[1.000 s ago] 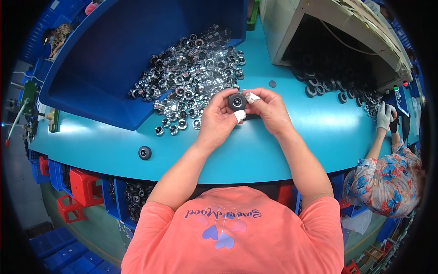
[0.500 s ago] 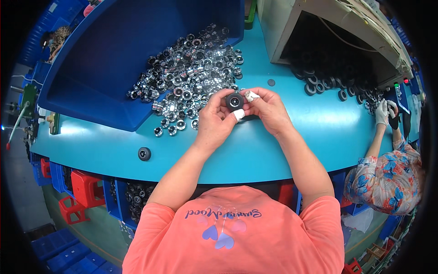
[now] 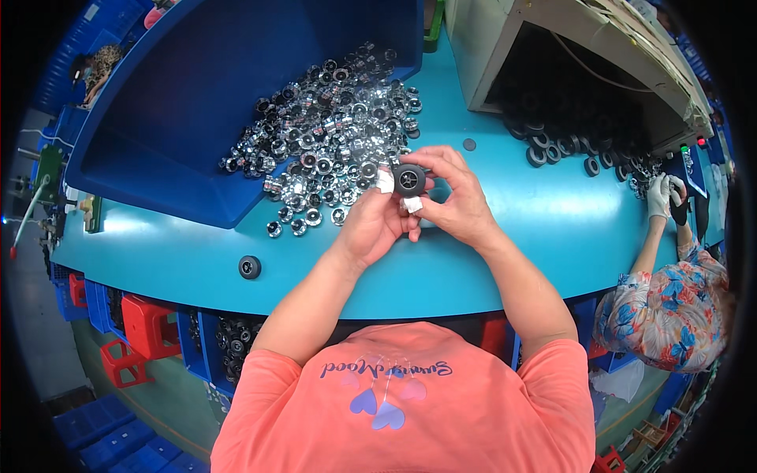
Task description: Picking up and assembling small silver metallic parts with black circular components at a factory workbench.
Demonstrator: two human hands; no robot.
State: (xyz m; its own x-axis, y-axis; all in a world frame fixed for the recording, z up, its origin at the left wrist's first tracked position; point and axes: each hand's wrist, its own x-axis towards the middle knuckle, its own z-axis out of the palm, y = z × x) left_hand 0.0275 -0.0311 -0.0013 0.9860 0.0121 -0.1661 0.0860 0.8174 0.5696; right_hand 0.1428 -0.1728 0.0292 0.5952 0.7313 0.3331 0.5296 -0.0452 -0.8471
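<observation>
My right hand (image 3: 457,193) pinches a small black toy wheel (image 3: 409,181) between its fingers and its white-wrapped thumb. The wheel's spoked hub faces up. Close at its left is my left hand (image 3: 371,225), palm partly turned up, with its white-wrapped thumb stretched toward the tyre and its fingers lower down, apart from the thumb. Whether that thumb touches the wheel, I cannot tell. Beyond my hands lies a heap of shiny chrome wheel hubs (image 3: 323,134). Another black wheel (image 3: 249,266) rests on the turquoise table (image 3: 331,288), left of my left forearm.
A large blue bin (image 3: 165,150) opens onto the table, hubs spilling from it. Black tyres (image 3: 544,146) lie before a pale box (image 3: 481,55) at the right back. A small dark disc (image 3: 469,144) lies nearby. At far right, a co-worker's gloved hands (image 3: 662,195) work.
Both hands held the wheel; now my right hand holds it with its other face showing. My left hand has turned palm up and its fingers have dropped below the wheel.
</observation>
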